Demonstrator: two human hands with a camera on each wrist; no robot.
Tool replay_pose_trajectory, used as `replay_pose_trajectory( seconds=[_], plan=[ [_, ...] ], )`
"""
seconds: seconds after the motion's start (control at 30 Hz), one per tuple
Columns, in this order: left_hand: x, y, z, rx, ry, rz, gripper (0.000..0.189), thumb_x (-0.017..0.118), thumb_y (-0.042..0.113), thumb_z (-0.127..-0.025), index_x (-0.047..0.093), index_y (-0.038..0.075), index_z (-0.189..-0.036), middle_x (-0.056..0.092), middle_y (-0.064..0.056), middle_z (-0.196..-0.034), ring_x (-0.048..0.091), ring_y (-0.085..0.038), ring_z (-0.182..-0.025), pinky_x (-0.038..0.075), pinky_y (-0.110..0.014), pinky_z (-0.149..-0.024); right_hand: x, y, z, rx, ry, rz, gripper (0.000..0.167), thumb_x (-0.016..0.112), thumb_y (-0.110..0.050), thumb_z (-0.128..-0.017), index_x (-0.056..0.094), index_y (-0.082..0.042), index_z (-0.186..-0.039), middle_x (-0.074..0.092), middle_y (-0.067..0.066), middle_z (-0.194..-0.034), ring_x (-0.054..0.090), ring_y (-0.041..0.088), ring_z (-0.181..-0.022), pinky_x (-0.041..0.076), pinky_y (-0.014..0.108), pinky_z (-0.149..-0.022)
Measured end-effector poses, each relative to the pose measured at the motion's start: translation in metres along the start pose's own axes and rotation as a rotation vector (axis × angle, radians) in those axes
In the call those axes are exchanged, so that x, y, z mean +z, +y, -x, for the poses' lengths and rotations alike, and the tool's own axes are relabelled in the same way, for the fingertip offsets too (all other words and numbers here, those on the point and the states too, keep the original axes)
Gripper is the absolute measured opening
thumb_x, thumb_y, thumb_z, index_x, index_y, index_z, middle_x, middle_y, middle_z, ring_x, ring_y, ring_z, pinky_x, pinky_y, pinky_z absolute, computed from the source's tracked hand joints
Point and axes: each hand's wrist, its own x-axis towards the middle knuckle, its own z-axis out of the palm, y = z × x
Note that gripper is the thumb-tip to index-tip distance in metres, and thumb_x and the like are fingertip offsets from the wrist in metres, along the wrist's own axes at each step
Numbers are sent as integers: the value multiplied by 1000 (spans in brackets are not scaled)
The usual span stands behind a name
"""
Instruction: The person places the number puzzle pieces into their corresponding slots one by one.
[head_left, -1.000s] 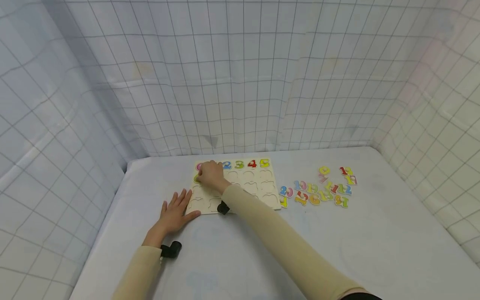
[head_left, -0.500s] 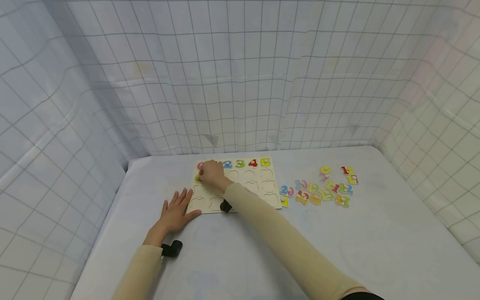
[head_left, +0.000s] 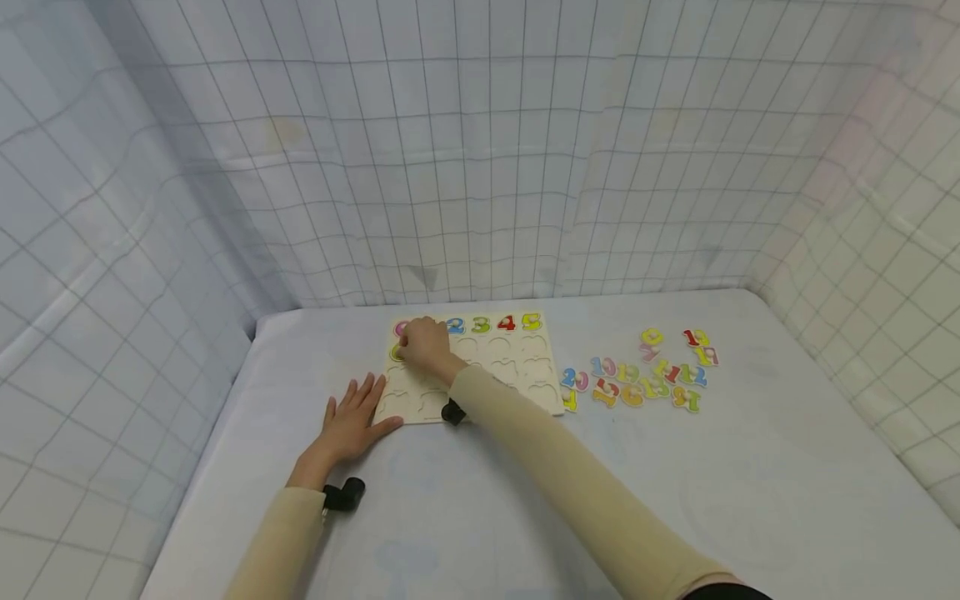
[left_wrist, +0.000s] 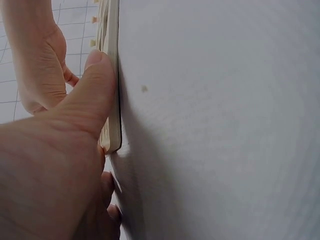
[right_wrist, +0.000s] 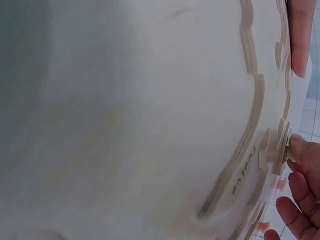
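Observation:
A pale wooden number puzzle board (head_left: 408,412) lies flat on the table. My right hand (head_left: 424,343) is over its far left part. Between thumb and finger it pinches a yellow-green number puzzle piece (head_left: 396,353) at the left end of the second row; the fingers hide which number it is. In the right wrist view the piece (right_wrist: 286,150) shows at the fingertips, low against the board. My left hand (head_left: 350,427) rests spread at the board's near left corner. Its thumb (left_wrist: 95,82) lies along the board's edge (left_wrist: 114,100) in the left wrist view.
Coloured numbers, among them a blue 2 (head_left: 455,326) and a yellow 5 (head_left: 531,322), fill much of the board's far row. Right of the board lie several loose number pieces, such as a blue and pink 20 (head_left: 575,380). Gridded white cloth walls (head_left: 495,167) surround the table.
The head view has shifted slightly. Both hands stay at the same places on the board, the right one still pinching the yellow-green piece.

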Motion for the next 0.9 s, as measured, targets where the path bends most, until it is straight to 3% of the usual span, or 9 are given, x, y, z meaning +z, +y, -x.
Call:
replay_pose_trajectory(
  seconds=[0.33,0.57,0.9],
  plan=[
    [0,0,-1,0,-2,6,86,53,54,-91,19,2,-151,13,-24,-154,2,-45,-139,-5,-67,-102,-8,3,3,-60,-14,-78,18,68,-35,-88,74,-19,-92,67,-9,-92,58,12,-90,40,38,-89],
    [0,1,-2,2,-3,2,86,53,53,-92,19,1,-150,13,-24,-154,2,-46,-139,-4,-67,-102,-9,6,0,-88,-41,-65,17,67,-34,-89,75,-20,-93,67,-10,-91,57,12,-91,38,41,-90],
    [-1,0,-2,-7,-11,6,86,52,54,-92,18,2,-151,12,-23,-154,2,-45,-139,-5,-67,-102,-2,2,4,-4,6,-76,17,69,-38,-87,74,-23,-82,65,-12,-82,57,13,-89,40,42,-91]
  ],
)
